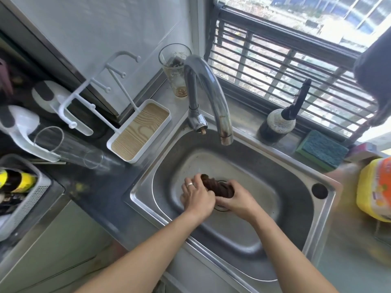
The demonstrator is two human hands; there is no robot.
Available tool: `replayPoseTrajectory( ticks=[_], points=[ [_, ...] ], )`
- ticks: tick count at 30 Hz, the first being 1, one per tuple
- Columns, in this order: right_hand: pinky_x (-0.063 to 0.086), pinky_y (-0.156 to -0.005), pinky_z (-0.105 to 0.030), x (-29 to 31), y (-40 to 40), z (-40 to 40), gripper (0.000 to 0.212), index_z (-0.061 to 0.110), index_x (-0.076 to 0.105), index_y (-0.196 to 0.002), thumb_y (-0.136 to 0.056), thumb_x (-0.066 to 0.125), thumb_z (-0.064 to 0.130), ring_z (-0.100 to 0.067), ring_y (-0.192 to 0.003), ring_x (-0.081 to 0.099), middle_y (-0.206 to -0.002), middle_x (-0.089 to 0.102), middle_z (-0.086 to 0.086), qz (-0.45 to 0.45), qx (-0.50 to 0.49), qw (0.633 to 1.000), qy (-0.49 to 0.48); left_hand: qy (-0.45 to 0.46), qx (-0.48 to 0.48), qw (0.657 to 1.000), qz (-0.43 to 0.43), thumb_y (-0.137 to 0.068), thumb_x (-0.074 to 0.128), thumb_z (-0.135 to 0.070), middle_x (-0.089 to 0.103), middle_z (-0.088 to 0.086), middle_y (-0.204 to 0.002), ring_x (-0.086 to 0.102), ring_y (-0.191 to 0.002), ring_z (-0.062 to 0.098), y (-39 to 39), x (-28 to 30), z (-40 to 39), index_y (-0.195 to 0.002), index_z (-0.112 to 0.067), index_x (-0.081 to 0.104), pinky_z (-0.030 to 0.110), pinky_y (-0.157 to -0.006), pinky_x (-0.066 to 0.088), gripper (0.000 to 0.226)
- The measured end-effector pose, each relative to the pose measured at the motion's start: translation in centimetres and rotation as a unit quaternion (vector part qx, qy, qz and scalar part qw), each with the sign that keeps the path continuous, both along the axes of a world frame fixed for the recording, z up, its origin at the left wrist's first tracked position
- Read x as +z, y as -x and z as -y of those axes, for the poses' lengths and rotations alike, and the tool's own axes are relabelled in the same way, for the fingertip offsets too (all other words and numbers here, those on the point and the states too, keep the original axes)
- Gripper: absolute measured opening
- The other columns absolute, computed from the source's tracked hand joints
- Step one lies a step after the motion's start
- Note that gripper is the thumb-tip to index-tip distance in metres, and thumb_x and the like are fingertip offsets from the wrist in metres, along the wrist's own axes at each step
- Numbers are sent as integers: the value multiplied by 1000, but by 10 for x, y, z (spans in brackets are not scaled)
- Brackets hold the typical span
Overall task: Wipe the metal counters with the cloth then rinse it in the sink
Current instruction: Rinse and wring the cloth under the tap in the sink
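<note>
Brown cloth (219,188) is gripped by left hand (195,197) and right hand (237,200) over the sink (296,178) drain; twisting opposite ways should wring it best.

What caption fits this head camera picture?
Both hands, left hand and right hand, wring a dark brown cloth over the steel sink drain.

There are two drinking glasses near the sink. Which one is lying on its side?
The clear glass left of the sink, beside the white wood-grain tray, lies on its side. The printed glass behind the faucet stands upright.
</note>
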State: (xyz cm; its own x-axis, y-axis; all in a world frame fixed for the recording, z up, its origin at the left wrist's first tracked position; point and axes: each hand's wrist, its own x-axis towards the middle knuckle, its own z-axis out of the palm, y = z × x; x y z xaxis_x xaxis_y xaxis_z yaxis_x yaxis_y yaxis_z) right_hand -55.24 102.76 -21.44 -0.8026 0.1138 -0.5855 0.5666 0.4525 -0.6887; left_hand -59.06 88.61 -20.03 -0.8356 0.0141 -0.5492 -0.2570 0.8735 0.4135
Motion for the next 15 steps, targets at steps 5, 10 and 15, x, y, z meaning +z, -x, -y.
replayPoseTrajectory(
  ticks=[5, 10, 15],
  points=[
    [60, -77, -39, 13, -25, 10, 36, 24, 65, -104, -80, 86, 41, -14, -87, 68, -99, 73, -7, -41, -127, 979, 155, -242, 183, 940, 158, -77, 45, -78, 65, 13, -121, 67, -106, 33, -1, -10, -2, -118, -19, 47, 48, -95, 54, 72],
    [53, -77, -27, 26, -35, 11, 11, 19, 76, -92, -99, 67, 17, -15, -83, 68, -87, 77, 0, -64, -245, 950, 182, -404, 225, 874, 147, -102, 55, -14, 63, 12, -122, 67, -106, 27, -8, 17, 2, -130, -15, 49, 29, -74, 62, 29],
    [55, -83, -32, 39, -37, 16, 23, 22, 78, -83, -101, 63, 18, -12, -82, 70, -82, 78, 5, -95, -324, 933, 127, -409, 221, 870, 162, -94, 50, -2, 65, 12, -119, 69, -104, 26, -13, 31, 5, -128, -10, 48, 33, -70, 62, 34]
  ],
)
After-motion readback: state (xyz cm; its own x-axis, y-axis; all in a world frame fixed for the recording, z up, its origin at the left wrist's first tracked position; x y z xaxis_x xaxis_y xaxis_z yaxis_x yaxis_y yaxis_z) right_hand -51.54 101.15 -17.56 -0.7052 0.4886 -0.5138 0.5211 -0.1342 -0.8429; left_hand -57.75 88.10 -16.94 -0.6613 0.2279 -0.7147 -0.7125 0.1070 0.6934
